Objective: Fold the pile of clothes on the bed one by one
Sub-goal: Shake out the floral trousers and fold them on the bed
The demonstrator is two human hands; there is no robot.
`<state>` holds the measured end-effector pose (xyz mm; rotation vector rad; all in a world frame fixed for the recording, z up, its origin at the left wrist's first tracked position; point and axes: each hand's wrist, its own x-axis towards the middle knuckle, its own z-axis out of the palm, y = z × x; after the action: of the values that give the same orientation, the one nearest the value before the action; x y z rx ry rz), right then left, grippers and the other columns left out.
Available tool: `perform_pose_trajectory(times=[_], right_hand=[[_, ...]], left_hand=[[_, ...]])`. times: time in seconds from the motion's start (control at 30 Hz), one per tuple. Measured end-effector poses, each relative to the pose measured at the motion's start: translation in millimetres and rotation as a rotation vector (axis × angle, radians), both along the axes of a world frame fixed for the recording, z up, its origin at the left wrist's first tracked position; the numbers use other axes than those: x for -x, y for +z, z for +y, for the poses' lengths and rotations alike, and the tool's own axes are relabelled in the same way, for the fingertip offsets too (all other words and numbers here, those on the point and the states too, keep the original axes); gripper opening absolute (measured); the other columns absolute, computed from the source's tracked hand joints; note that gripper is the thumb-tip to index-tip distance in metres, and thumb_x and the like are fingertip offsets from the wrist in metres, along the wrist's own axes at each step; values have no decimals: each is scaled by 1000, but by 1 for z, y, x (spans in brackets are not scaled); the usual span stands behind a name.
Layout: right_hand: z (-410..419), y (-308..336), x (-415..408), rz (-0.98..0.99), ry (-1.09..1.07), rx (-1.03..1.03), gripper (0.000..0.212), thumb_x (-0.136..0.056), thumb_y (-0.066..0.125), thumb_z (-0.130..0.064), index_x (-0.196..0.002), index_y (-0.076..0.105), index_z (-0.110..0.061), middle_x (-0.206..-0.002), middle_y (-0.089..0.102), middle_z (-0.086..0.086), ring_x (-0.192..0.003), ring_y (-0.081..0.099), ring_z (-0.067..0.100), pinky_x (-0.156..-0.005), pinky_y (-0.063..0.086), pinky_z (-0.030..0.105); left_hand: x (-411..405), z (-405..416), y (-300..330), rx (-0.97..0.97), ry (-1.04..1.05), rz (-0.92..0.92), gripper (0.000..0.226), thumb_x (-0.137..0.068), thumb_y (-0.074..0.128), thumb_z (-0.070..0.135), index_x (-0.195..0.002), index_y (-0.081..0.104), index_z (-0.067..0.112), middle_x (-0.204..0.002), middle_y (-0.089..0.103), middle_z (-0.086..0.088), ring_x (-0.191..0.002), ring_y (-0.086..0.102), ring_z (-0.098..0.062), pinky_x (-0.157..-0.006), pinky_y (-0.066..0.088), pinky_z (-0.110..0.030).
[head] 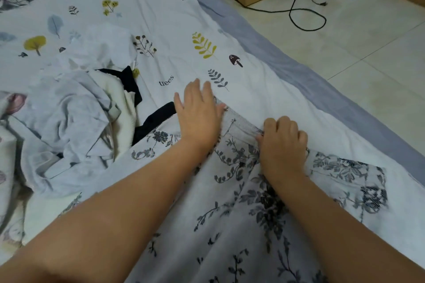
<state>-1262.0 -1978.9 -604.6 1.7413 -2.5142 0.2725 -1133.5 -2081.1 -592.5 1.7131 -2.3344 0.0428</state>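
While left hand (197, 112) lies spread flat on flowery dress (241, 225), right hand (284, 138) pinches its top edge. Smoothing step. Next, I think: fold side over.

Soft even daylight, slight wide-angle blur

home bedroom | bed (161, 18) with printed sheet | tiled floor (368, 53)

"trees" printed 2x on bed sheet (161, 18); pillow lettering unreadable.
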Motion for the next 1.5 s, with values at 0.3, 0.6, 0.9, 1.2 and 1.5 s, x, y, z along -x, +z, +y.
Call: perform_pose_trajectory(times=[0.3,0.6,0.9,1.2,1.5], right_hand=[[9,-24,-5,-124,155,-321,65,-96,13,-54,-150,-2,-21,-159,-7,1,-145,-10,20,-115,-4,45],[48,50,-47,-267,253,-37,17,-91,52,-10,-101,64,-3,-104,61,16,-97,55,34,-85,43,44],[131,89,-135,-432,553,-283,21,-93,47,-9,-98,67,-8,-96,66,8,-89,58,24,-75,48,32],[172,115,-224,-302,746,-432,17,-95,38,-12,-88,53,-16,-91,61,3,-82,53,17,-65,38,26],[194,113,-338,-211,930,-528,26,-95,35,-9,-104,58,-16,-102,64,4,-89,56,18,-75,44,26]], left_hand=[[-2,22,-39,-356,-199,-213,68,-96,13,53,-149,-10,17,-157,-16,-4,-142,-21,-23,-109,-18,-51],[-49,77,42,-359,-230,33,27,-93,40,19,-110,59,9,-115,58,-10,-105,54,-29,-90,41,-39],[-172,201,75,-510,-90,125,23,-93,39,16,-97,60,8,-98,62,-13,-89,56,-30,-72,41,-36],[-275,286,97,-542,91,123,16,-91,39,15,-90,55,12,-95,59,-9,-86,55,-27,-64,32,-30],[-403,354,102,-550,337,99,21,-94,38,20,-94,58,11,-98,60,-6,-88,56,-24,-68,35,-31]])
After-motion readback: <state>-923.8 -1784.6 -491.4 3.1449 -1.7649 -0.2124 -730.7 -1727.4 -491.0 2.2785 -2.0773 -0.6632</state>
